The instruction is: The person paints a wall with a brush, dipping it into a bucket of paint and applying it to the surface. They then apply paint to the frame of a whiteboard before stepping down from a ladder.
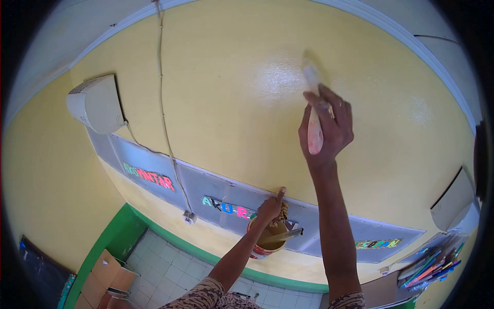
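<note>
My right hand [333, 126] is raised against the yellow wall [226, 103], its fingers closed round the pale, red-stained handle of a paintbrush [315, 135]. The brush points upward and its bristles, slightly blurred, meet the wall beside a shiny patch. Lower down, my left hand [269, 209] is closed at the rim of a paint bucket [261, 251], one finger stretched up near the top edge of the grey board. A crumpled brownish cloth-like piece [282, 212] shows beside that hand. A stick-like tool [289, 235], possibly another brush, lies across the bucket's mouth.
Colourful cut-out letters [154, 178] decorate the long grey board [195, 180]. Air conditioners hang at left [98, 105] and right [455, 203]. A cable [161, 87] runs down the wall. Below are wooden furniture [108, 270], a tiled floor [159, 268] and pens [429, 270].
</note>
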Demonstrator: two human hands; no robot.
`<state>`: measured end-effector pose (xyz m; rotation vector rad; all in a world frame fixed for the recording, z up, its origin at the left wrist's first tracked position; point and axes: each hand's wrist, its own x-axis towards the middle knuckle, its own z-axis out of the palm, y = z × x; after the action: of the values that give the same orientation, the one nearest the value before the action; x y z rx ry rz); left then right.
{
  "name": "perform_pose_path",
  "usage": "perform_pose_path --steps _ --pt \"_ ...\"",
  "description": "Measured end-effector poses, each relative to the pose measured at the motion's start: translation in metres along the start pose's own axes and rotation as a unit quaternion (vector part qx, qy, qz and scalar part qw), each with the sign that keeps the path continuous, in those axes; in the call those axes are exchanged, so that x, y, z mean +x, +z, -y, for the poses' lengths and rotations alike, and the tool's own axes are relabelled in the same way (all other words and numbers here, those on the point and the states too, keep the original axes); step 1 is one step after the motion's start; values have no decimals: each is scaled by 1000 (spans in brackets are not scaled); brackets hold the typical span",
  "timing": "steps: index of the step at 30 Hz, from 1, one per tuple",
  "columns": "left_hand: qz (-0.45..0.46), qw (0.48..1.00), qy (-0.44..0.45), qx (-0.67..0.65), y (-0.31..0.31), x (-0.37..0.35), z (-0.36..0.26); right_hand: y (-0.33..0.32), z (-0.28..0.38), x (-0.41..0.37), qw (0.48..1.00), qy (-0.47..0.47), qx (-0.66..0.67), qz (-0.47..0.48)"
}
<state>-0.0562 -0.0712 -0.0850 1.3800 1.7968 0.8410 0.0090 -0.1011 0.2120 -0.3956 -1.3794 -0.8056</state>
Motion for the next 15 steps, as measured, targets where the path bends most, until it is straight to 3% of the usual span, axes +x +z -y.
perform_pose_path --steps 1,3,5,7,8,10,12,13,14,15 --pt "7 1000 3 -5 -2 -1 -2 9 1 -2 1000 -1 6 0" --pt "1 1000 -8 4 0 1 0 31 -1 -24 987 -118 -9 109" --pt "0 1000 -17 16 14 12 15 52 19 -84 942 -236 -131 201" --pt "-60 990 129 -5 37 35 45 47 49 -128 921 -255 -45 290" --pt "-60 990 130 -5 35 35 41 42 61 -137 920 -227 22 318" --pt "-23 970 128 -205 24 25 29 38 78 -139 913 -195 90 345" --pt "-57 968 128 -206 15 0 13 37 89 -123 878 45 241 412" --pt "-90 965 128 -209 10 -8 7 46 85 -119 878 46 243 409" --pt "-90 966 126 -207 8 -4 8 59 77 -113 899 140 285 301" --pt "1 994 86 -65 6 4 12 70 69 -105 900 231 321 185"
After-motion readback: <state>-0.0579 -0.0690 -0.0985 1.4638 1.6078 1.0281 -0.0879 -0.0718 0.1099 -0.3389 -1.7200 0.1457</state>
